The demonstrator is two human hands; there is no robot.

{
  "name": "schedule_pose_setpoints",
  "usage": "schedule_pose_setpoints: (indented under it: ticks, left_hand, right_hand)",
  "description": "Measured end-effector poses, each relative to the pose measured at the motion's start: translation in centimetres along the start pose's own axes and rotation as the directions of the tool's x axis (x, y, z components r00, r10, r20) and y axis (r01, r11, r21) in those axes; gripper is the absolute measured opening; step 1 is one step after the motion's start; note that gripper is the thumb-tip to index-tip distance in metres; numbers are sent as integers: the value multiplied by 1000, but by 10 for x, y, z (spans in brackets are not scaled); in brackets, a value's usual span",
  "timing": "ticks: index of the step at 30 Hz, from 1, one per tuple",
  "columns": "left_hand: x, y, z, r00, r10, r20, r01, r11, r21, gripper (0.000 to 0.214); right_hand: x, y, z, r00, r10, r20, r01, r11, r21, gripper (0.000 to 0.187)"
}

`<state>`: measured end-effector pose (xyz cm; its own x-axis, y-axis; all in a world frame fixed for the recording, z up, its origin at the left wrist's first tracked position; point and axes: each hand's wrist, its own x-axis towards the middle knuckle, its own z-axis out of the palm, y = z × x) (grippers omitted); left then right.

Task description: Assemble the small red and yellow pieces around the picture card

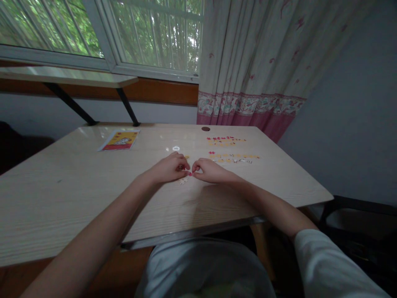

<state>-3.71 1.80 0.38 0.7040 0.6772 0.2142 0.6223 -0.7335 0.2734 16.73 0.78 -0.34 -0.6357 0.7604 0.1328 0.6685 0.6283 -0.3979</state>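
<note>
Holding now: small red-printed pieces (pixel 187 172), apparently jigsaw pieces, are being pinched where the two hands meet, low over the table (pixel 77 194) near its middle.
Left hand (pixel 169 167): the fingers are being held curled and pressed together, with the tips closing on the pieces from the left.
Right hand (pixel 211 170): thumb and forefinger are being closed on the same cluster from the right, and the other fingers are being tucked under.
Loose piece (pixel 183 180): a pale piece is lying flat on the table just below the fingertips; whether it is being touched cannot be told.
Weight: the pieces are being judged very light, thin and flat.
Stiffness: card-like stiffness is being assumed, and the tabs are being regarded as liable to bend or peel under force.
Surface: the smooth wood-grain top is being regarded as slippery under a flat piece, so lifting from the face is being judged awkward.
Take-hold point: a fingertip-to-thumb pinch across opposite edges is being judged best, with the tabs being left free.
Sorted rows (pixel 233 157): further pieces are lying in lines beyond the right hand, apart from it.
Printed card (pixel 119 140): lying flat at the far left, well apart.
White ring (pixel 175 148): lying just beyond the left hand.
</note>
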Motion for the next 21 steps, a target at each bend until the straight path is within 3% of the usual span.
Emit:
schedule_pose_setpoints:
  ticks: [4,11,16,21]
  left_hand:
    - [1,2,1,1000,13,21,-12,999,-42,14]
    - [3,8,0,1000,4,-18,-7,981,-194,19]
    - [3,10,-1,982,-172,-79,128,911,-391,16]
    - [2,8,6,942,-327,-79,216,768,-602,17]
  right_hand:
    - [-1,1,-1,1000,24,10,-25,998,61,11]
    - [0,11,3,984,-95,-150,108,991,78,5]
    - [-5,14,-6,938,-136,-320,147,989,9,8]
    - [-9,14,-9,909,-213,-359,197,977,-81,11]
